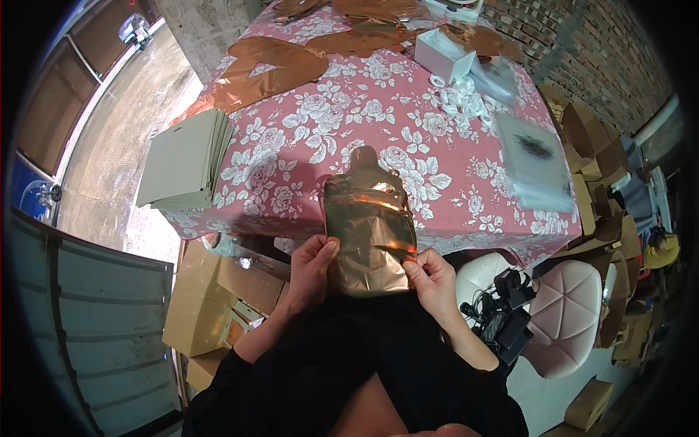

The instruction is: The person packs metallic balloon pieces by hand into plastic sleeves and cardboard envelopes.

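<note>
A flat, copper-coloured foil balloon [371, 240] hangs over the near edge of the table, its narrow tab pointing away from me on the cloth. My left hand [314, 264] pinches its left edge between thumb and fingers. On the opposite edge, my right hand [431, 275] grips the foil the same way. Creases and bright reflections run across the balloon. More flat copper foil balloons [273, 67] lie spread toward the far side of the table.
The table wears a pink cloth [306, 138] with white flowers. A stack of grey-beige cards [182, 160] sits at its left corner. On the right are white ribbon coils [462, 102], a white box [443, 54] and clear plastic bags [535, 164]. Chairs [564, 313] hold black adapters [502, 313]; cardboard boxes [196, 298] stand below.
</note>
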`<action>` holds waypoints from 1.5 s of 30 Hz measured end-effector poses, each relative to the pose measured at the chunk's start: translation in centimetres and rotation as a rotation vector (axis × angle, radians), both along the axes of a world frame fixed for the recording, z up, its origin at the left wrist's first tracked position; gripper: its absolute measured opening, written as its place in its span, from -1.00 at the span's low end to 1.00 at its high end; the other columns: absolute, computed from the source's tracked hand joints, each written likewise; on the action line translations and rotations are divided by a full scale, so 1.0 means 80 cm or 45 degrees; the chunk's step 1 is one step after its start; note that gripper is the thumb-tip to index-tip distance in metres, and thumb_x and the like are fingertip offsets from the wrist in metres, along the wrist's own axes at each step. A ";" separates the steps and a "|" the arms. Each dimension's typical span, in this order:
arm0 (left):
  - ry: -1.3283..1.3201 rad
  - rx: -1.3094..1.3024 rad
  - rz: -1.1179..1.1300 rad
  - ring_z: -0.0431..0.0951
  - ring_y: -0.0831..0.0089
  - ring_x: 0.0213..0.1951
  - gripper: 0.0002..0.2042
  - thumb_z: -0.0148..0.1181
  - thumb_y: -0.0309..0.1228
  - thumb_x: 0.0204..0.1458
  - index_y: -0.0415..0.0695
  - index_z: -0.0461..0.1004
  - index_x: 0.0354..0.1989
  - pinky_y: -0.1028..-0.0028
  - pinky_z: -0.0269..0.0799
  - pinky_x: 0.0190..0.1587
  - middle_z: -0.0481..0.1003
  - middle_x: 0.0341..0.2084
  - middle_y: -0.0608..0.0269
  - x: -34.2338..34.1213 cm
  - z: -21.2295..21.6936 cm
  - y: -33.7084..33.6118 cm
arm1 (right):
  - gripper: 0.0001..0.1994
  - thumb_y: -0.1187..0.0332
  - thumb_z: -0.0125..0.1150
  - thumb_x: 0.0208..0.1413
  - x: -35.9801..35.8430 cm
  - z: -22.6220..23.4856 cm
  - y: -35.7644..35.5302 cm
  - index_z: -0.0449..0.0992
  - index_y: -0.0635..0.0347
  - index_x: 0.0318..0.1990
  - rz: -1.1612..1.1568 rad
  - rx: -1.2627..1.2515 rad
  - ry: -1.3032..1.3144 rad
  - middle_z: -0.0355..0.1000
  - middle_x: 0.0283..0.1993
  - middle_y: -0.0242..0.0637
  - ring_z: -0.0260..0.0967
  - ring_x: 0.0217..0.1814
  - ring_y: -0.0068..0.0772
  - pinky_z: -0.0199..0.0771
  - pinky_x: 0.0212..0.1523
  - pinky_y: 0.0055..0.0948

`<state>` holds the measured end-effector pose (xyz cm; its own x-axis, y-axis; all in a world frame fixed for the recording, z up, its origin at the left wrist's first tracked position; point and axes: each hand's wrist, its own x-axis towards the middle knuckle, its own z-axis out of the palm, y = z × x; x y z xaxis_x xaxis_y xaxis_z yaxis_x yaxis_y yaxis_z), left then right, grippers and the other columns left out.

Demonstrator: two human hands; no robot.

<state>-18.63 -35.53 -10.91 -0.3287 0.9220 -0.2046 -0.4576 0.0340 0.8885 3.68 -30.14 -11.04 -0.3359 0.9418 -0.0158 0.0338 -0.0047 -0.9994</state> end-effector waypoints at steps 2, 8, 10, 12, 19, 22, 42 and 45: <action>0.027 0.010 -0.007 0.28 0.78 -0.49 -0.90 0.10 -0.43 0.22 -0.14 0.47 -0.33 0.71 0.17 -0.41 0.41 -0.50 0.55 0.000 0.001 0.000 | -0.75 0.43 0.23 0.19 0.005 -0.003 0.002 0.30 0.19 -0.48 0.020 0.001 0.009 0.29 -0.58 -0.53 0.18 -0.51 -0.77 0.22 -0.50 -0.65; 0.040 -0.010 -0.042 0.32 0.77 -0.48 -0.89 0.10 -0.42 0.22 -0.15 0.47 -0.34 0.69 0.24 -0.40 0.42 -0.51 0.53 -0.010 0.007 0.000 | -0.81 0.33 0.28 0.18 -0.002 0.015 0.011 0.41 0.20 -0.36 0.046 -0.186 0.296 0.42 -0.38 -0.50 0.30 -0.40 -0.74 0.32 -0.35 -0.67; 0.019 -0.073 -0.220 0.35 0.76 -0.48 -0.89 0.11 -0.41 0.22 -0.16 0.48 -0.32 0.68 0.27 -0.40 0.44 -0.52 0.50 -0.015 0.023 -0.003 | -0.79 0.29 0.30 0.16 0.002 0.009 0.018 0.47 0.24 -0.26 0.185 -0.284 0.268 0.48 -0.26 -0.45 0.36 -0.29 -0.71 0.36 -0.23 -0.67; 0.002 -0.137 -0.292 0.36 0.74 -0.49 -0.89 0.12 -0.42 0.21 -0.17 0.48 -0.32 0.67 0.29 -0.40 0.45 -0.51 0.47 -0.015 0.026 0.001 | -0.79 0.29 0.29 0.17 0.001 0.010 0.022 0.52 0.26 -0.22 0.214 -0.301 0.299 0.51 -0.25 -0.43 0.38 -0.29 -0.70 0.39 -0.23 -0.65; -0.057 -0.015 -0.155 0.49 0.66 -0.39 -0.97 0.15 -0.58 0.13 -0.21 0.42 -0.31 0.62 0.41 -0.33 0.53 -0.43 0.32 -0.006 0.000 0.001 | -0.88 0.36 0.31 0.15 0.001 -0.008 0.024 0.58 0.23 -0.34 0.111 -0.413 0.361 0.52 -0.37 -0.46 0.36 -0.37 -0.72 0.36 -0.31 -0.63; -0.084 0.001 -0.095 0.49 0.66 -0.37 -0.90 0.20 -0.63 0.08 -0.19 0.40 -0.36 0.63 0.41 -0.31 0.54 -0.42 0.32 -0.006 0.008 -0.001 | -0.87 0.36 0.32 0.14 0.000 -0.004 0.022 0.58 0.23 -0.34 0.053 -0.405 0.349 0.52 -0.37 -0.46 0.36 -0.37 -0.72 0.36 -0.29 -0.62; 0.148 -0.197 -0.461 0.40 0.69 -0.54 -0.89 0.15 -0.45 0.12 -0.22 0.44 -0.41 0.60 0.38 -0.44 0.44 -0.56 0.44 -0.027 0.035 0.017 | -0.87 0.39 0.25 0.19 -0.003 -0.002 0.024 0.59 0.28 -0.30 0.145 -0.498 0.332 0.54 -0.35 -0.38 0.43 -0.35 -0.67 0.46 -0.27 -0.61; 0.243 -0.100 -0.455 0.32 0.72 -0.56 -0.84 0.15 -0.44 0.12 -0.19 0.44 -0.50 0.64 0.26 -0.48 0.39 -0.60 0.47 -0.026 0.032 0.020 | -0.85 0.36 0.25 0.19 -0.002 -0.008 0.029 0.59 0.28 -0.25 0.165 -0.496 0.353 0.56 -0.33 -0.37 0.45 -0.35 -0.66 0.49 -0.28 -0.56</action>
